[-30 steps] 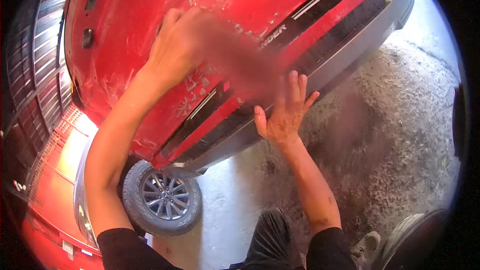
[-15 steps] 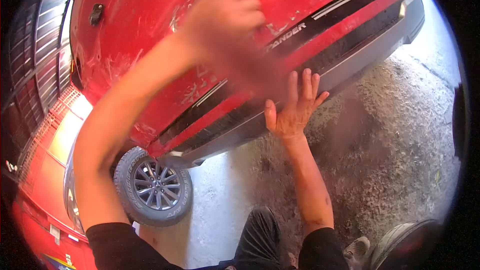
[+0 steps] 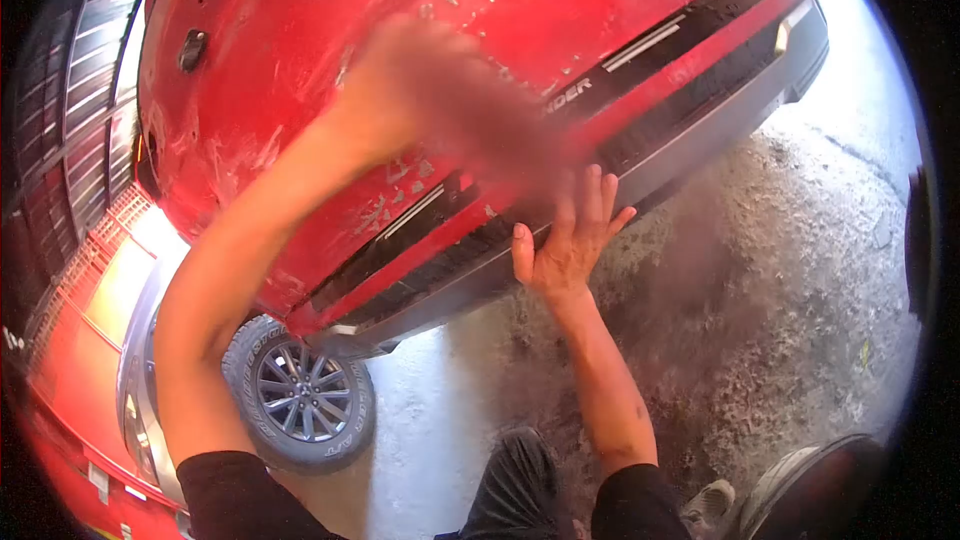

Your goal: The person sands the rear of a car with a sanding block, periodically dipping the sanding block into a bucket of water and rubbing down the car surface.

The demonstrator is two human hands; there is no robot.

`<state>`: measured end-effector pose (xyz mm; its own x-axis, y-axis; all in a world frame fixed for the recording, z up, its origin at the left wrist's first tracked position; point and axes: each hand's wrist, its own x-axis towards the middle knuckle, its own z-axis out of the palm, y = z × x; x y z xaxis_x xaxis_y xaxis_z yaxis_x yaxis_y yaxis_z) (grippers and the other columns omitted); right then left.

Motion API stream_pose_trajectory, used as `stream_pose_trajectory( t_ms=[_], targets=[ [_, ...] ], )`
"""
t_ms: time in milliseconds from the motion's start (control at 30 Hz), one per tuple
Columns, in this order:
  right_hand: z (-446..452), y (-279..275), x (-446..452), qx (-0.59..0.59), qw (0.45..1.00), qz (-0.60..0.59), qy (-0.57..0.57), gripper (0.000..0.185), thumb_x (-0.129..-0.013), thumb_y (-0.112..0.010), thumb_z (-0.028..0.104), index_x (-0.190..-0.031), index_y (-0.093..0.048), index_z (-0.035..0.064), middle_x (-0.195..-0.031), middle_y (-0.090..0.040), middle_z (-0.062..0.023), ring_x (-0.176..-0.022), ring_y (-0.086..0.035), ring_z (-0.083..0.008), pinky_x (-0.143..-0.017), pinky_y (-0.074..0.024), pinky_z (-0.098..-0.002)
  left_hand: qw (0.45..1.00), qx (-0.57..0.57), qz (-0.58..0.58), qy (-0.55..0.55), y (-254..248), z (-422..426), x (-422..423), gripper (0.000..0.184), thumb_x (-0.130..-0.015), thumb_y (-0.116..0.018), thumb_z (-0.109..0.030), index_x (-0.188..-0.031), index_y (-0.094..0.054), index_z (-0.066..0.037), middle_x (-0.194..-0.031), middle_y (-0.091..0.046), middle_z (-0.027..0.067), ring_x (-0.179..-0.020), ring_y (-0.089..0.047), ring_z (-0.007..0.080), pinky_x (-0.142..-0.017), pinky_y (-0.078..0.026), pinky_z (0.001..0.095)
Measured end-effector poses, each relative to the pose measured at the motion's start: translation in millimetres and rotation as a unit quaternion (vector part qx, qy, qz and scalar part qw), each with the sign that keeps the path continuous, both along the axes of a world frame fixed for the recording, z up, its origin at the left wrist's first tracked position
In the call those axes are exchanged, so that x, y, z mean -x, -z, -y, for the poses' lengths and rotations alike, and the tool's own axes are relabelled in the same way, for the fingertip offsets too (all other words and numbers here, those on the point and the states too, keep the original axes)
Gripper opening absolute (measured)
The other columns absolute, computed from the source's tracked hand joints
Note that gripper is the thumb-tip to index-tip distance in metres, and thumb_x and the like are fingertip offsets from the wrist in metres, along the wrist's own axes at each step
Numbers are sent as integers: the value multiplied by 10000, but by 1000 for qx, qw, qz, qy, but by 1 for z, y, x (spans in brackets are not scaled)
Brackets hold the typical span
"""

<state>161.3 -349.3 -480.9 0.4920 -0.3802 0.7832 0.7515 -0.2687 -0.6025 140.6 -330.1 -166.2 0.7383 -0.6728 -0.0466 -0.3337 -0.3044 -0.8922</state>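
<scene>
A scuffed red car panel (image 3: 300, 185) fills the upper view, with black trim carrying silver letters ending in "NDER" (image 3: 568, 96) and a grey lower edge (image 3: 690, 155). My left hand (image 3: 410, 65) is smeared by motion in front of the panel. It looks closed, and a dark, blurred shape (image 3: 500, 130) stretches from it to the lower right; I cannot make out its kind. With fingers spread, my right hand (image 3: 570, 245) lies against the panel's grey lower edge.
Below the panel's left end is a wheel (image 3: 305, 395) with a tyre. Another red vehicle (image 3: 75, 380) stands at the left, by a metal-sheet wall (image 3: 95, 70). The rough grey floor (image 3: 790, 270) spreads at right. My shoe (image 3: 710, 510) shows near the bottom edge.
My left hand has moved down and a little left, with the blurred shape. The panel, wheel and right hand appear shifted left as the view changes; the right hand stays on the edge.
</scene>
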Motion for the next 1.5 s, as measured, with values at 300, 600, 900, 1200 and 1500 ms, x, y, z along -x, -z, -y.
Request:
stream_pose_trajectory(
  t_ms=[300,600,900,1200,1500],
  targets=[
    [3,0,0,-7,1000,-4,-2,785,-949,-528,524,-1563,-394,53,-1629,-317,-235,-1547,-236,-418,-1227,57,-645,998,32,8,55,6,-7,-4,159,-867,-668,-163,-1020,-709,-148,-986,-673,2,-976,-624,191,-831,-428,359],
    [3,2,0,4,1000,-10,-1,778,-960,-513,533,-1560,-396,52,-1624,-320,-236,-1546,-234,-418,-1228,67,-636,1000,17,-16,19,4,0,-8,193,-848,-659,-162,-1037,-700,-165,-984,-665,-2,-992,-623,194,-851,-426,377],
    [4,1,-1,-1,1000,8,-13,794,-949,-528,530,-1562,-389,46,-1621,-318,-246,-1533,-254,-434,-1225,66,-644,994,55,-4,90,0,-9,-3,202,-836,-647,-160,-1024,-720,-155,-966,-674,-2,-956,-634,204,-825,-424,373],
    [6,4,-1,12,1000,8,-23,814,-938,-547,528,-1576,-368,55,-1641,-286,-234,-1547,-222,-428,-1222,78,-644,996,75,7,53,-8,-23,14,221,-835,-698,-129,-1054,-720,-154,-990,-690,13,-944,-632,199,-809,-433,378],
    [10,1,0,21,1000,5,-20,774,-956,-530,518,-1557,-398,49,-1632,-301,-238,-1544,-234,-427,-1224,73,-645,984,131,119,30,55,-13,17,155,-875,-741,-171,-1011,-712,-104,-940,-665,43,-886,-631,238,-780,-461,381]
  ],
)
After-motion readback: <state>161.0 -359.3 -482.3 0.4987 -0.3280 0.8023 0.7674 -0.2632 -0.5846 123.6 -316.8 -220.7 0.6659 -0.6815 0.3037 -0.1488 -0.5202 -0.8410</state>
